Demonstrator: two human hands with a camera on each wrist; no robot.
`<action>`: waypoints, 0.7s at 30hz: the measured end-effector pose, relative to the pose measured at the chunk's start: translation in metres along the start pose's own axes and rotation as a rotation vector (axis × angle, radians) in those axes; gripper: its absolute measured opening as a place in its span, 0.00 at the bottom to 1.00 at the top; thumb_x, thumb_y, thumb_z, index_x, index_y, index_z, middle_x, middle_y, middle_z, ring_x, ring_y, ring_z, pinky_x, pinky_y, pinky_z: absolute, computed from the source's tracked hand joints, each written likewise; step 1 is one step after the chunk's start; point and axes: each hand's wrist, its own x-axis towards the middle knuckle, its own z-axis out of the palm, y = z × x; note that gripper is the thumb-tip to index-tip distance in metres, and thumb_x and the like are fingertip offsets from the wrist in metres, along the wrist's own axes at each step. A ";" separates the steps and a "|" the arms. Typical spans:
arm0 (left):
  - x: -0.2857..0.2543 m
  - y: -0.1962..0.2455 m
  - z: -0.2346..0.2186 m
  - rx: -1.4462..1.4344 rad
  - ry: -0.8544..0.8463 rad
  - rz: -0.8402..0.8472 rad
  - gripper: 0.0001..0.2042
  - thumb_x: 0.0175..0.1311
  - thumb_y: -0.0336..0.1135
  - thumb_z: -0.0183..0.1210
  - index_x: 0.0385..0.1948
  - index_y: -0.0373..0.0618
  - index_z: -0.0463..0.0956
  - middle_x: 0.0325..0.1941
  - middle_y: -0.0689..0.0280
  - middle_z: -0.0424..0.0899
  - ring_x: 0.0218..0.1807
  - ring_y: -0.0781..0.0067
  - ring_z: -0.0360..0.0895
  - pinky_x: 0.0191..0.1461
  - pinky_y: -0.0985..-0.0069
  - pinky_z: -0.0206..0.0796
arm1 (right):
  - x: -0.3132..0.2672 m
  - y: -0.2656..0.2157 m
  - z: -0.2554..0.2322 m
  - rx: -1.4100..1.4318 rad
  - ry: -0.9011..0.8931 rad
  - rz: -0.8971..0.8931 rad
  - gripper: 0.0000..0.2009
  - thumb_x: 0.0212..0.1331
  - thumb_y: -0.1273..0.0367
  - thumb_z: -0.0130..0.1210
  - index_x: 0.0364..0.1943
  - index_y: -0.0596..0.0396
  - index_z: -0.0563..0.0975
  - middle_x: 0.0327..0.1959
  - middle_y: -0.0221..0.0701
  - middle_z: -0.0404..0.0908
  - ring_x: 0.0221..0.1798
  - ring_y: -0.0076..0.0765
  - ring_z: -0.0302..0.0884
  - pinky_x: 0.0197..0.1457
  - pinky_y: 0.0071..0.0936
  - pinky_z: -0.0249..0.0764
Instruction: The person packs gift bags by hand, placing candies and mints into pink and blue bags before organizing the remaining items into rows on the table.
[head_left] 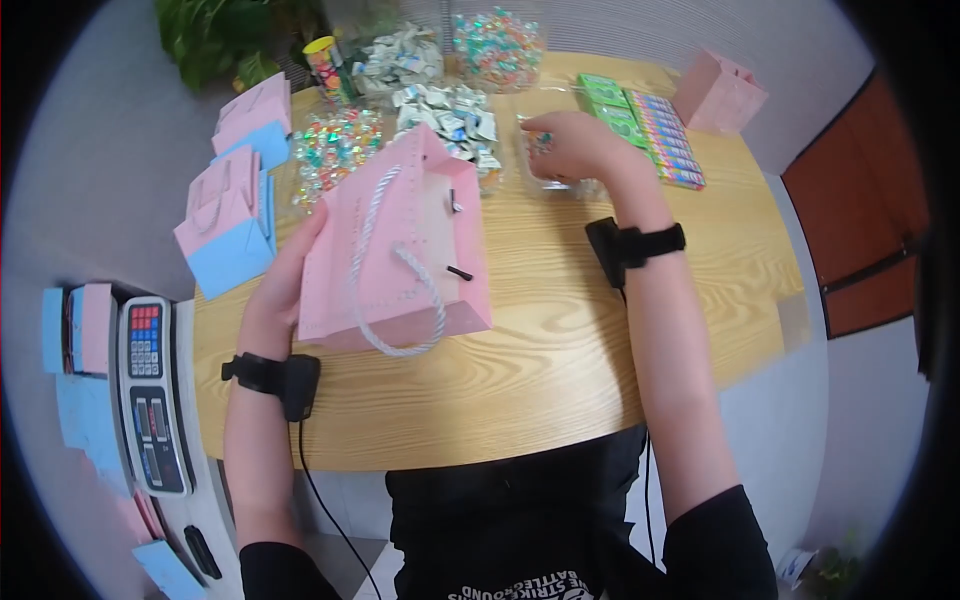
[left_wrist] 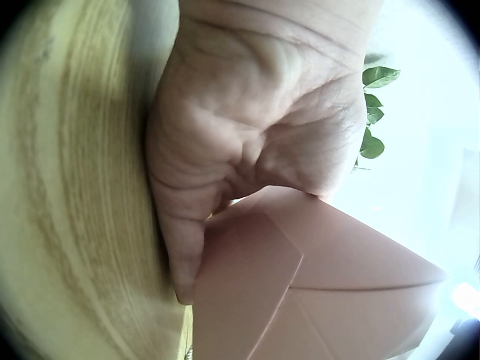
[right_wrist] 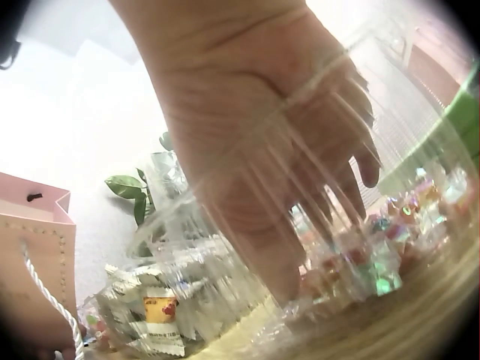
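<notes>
Right hand (head_left: 575, 148) among wrapped candies (right_wrist: 390, 262) in a clear tub (right_wrist: 405, 97) at 1 o'clock; left hand (head_left: 285, 285) clamped on a pink bag (head_left: 340, 230) at 10.
The right fingers point down, apart; curling them gently beneath a few candies, wrist clear of the rim, should avoid tipping this light-looking tub, while the left grip should steady the bag without creasing it. Counting outward: one held bag; one tub under the right hand, its candies too many to count; four other sweet heaps (head_left: 335, 150) from 11 to 12; one yellow-topped canister (head_left: 325, 70) at 11; at least two green packs (head_left: 605, 90) at 1; one row of coloured sticks (head_left: 665, 140) and one small pink bag (head_left: 712, 95) at 2; two pink-and-blue bags (head_left: 225, 215) at 10; one scale (head_left: 155, 400) at 8.
</notes>
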 end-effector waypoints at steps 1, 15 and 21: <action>0.000 -0.001 0.001 0.007 0.013 -0.001 0.25 0.73 0.48 0.48 0.63 0.38 0.65 0.60 0.61 0.76 0.57 0.73 0.76 0.61 0.75 0.70 | -0.004 0.002 -0.005 0.043 -0.020 0.037 0.30 0.50 0.63 0.61 0.61 0.53 0.72 0.58 0.43 0.76 0.60 0.47 0.73 0.63 0.34 0.69; -0.067 0.032 0.010 -0.026 0.174 0.232 0.19 0.71 0.43 0.52 0.56 0.39 0.72 0.51 0.61 0.82 0.50 0.72 0.80 0.52 0.76 0.74 | -0.019 -0.081 -0.014 0.104 0.415 -0.514 0.19 0.54 0.67 0.62 0.52 0.52 0.78 0.57 0.43 0.75 0.61 0.50 0.70 0.65 0.37 0.66; -0.095 0.050 -0.008 -0.121 0.091 0.241 0.20 0.72 0.44 0.50 0.57 0.40 0.70 0.50 0.60 0.82 0.49 0.70 0.81 0.50 0.72 0.76 | 0.039 -0.166 0.016 0.116 0.225 -0.494 0.21 0.54 0.66 0.61 0.54 0.50 0.77 0.57 0.43 0.74 0.60 0.50 0.70 0.61 0.38 0.70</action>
